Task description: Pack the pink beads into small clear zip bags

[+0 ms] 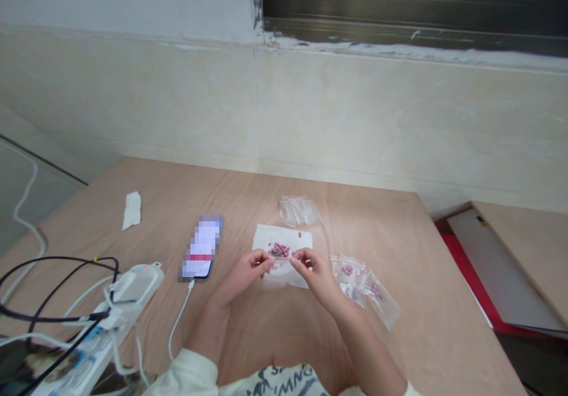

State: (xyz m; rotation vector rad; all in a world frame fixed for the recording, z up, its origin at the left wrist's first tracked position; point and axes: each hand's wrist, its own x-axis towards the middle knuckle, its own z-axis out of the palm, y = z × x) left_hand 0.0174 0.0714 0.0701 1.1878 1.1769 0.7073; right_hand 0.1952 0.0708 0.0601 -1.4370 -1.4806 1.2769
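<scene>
My left hand (254,266) and my right hand (314,269) face each other above a white sheet of paper (261,236). Thumb and fingers of each are pinched together. Between the fingertips stretches the edge of what looks like a small clear zip bag (281,259); its lower part is hard to make out against the paper. Just beyond the fingertips, a cluster of small dark pink beads (280,249) lies on the sheet, with a few loose ones around it. Beside my right hand are clear zip bags (377,292) holding some pink beads.
More clear zip bags (299,211) lie behind the paper. To the left are a phone (203,245) on a white charging cable (177,319), a white paper scrap (132,210) and a power strip (133,292) with tangled cords. An open box-like compartment (497,271) stands right of the table.
</scene>
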